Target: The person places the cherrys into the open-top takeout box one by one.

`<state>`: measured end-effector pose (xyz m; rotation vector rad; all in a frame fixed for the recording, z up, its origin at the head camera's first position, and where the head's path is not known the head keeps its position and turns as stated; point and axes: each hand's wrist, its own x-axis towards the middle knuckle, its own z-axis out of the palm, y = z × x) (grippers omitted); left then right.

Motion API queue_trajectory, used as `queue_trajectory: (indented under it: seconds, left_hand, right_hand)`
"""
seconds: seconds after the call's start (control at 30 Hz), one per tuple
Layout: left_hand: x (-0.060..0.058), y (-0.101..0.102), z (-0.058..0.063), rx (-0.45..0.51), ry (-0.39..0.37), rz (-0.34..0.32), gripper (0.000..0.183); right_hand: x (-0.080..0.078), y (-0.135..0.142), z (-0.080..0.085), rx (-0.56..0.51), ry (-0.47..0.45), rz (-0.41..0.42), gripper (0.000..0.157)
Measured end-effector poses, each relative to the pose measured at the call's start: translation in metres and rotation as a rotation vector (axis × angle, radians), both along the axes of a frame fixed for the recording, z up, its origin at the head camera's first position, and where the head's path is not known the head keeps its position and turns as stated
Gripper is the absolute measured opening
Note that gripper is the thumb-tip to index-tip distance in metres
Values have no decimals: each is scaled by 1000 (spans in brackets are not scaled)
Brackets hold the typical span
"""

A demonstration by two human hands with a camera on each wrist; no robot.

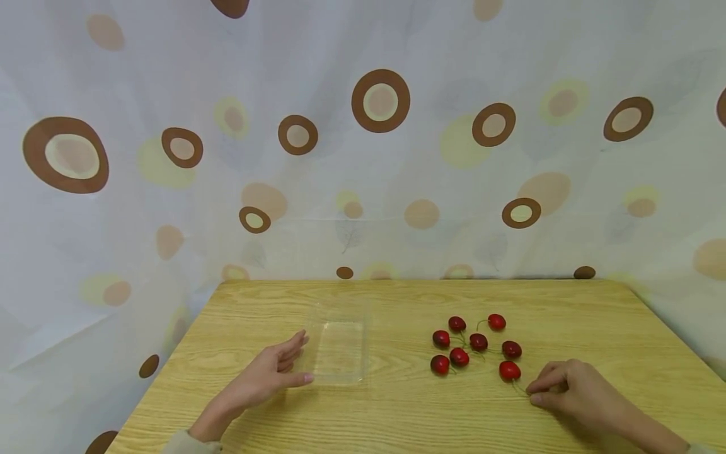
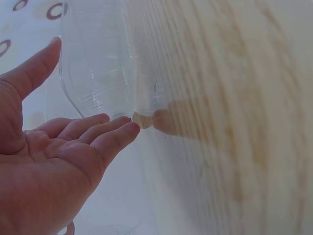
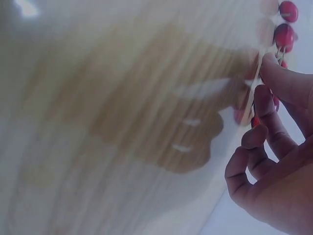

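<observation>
A clear plastic box stands on the table left of the middle. Beside its left side is my left hand, fingers extended and thumb spread wide; in the left wrist view the fingertips are right at the box's lower edge. My right hand pinches the thin green stem of a red cherry between thumb and forefinger, close over the table. That cherry lies nearest to the right hand. Several other cherries, dark red with stems, lie loosely grouped just beyond it.
The table has a light wood-grain top that mirrors the hands in the wrist views. A pale curtain with brown and yellow round shapes hangs behind the table and along its sides.
</observation>
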<state>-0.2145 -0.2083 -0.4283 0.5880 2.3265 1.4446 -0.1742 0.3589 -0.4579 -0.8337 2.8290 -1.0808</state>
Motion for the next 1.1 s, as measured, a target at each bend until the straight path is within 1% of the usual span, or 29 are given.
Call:
queue_trajectory:
  seconds: [0.2, 0.3, 0.37, 0.53, 0.63, 0.67, 0.87, 0.97, 1.1]
  left_hand:
    - [0, 0, 0, 5, -1, -1, 89]
    - [-1, 0, 1, 13, -8, -5, 89]
    - [-1, 1, 2, 18, -13, -7, 90]
    - [0, 1, 3, 28, -30, -6, 89]
    - [0, 0, 2, 27, -32, -1, 89]
    - [0, 0, 2, 26, -32, 1, 89]
    - [0, 1, 2, 22, -32, 5, 90]
    - [0, 1, 1, 25, -28, 1, 90]
    - [0, 2, 1, 26, -16, 1, 90]
  right_hand:
    - [-8, 14, 0, 24, 0, -41, 8]
    - [-13, 19, -1, 16, -16, -44, 8]
    - [-15, 21, -2, -13, -38, -30, 9]
    - [-17, 21, 1, -118, -75, 36, 14]
    - [-17, 18, 3, -143, -81, 44, 15]
    - [-17, 17, 4, -146, -86, 38, 15]
    - [-16, 8, 11, -142, -134, -64, 13]
    - [-16, 1, 18, -152, -158, -118, 14]
    - [-16, -11, 31, -181, -223, -182, 19]
